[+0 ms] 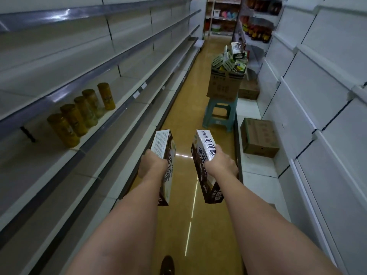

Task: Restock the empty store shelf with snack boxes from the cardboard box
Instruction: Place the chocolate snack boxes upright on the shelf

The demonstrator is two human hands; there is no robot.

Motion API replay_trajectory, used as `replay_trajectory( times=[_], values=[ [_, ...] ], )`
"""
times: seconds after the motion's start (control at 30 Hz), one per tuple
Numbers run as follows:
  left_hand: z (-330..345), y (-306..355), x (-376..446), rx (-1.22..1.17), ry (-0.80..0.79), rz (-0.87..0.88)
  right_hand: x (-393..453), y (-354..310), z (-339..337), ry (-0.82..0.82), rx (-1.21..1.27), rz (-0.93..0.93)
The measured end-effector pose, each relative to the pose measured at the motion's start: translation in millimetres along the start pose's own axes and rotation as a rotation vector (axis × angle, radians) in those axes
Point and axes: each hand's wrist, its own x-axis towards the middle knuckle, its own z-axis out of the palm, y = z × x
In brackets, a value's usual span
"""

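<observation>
From the head camera, the left hand (152, 164) was clamped around a white-and-brown cardboard snack box (163, 153), fingers curled over its upper edge, while the right hand (221, 162) gripped a second white-and-brown snack box (202, 155) the same way; both boxes were held out over the yellow aisle floor (200, 80), apart from each other. Large Chinese characters reading 可可 showed on each box; the smaller print was too fine to read. Ahead, an open brown cardboard box (224, 86) heaped with more snack boxes sat on a pale green plastic stool (219, 114). Yellow cylindrical canisters (81, 112) stood on the grey metal shelf (111, 56) at left.
</observation>
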Motion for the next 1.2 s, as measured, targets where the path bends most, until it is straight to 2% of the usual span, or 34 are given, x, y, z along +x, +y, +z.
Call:
replay_trajectory(
  times=[0.3, 0.63, 0.93, 1.2],
  values=[
    [9.7, 68.5, 141.6, 0.052, -0.04, 0.001, 131.0, -95.5, 3.1, -0.031, -0.031, 0.017],
    [35.4, 127.0, 241.8, 0.053, -0.035, -0.047, 251.2, -140.8, 2.4, -0.062, -0.049, -0.025],
    [78.8, 234.2, 330.1, -0.025, 0.076, -0.11, 405.1, -175.8, -31.8, -0.077, -0.079, -0.104],
    [106.5, 332.5, 400.0, -0.13, 0.174, -0.158, 534.6, -208.6, -66.5, -0.071, -0.05, -0.25]
  ],
)
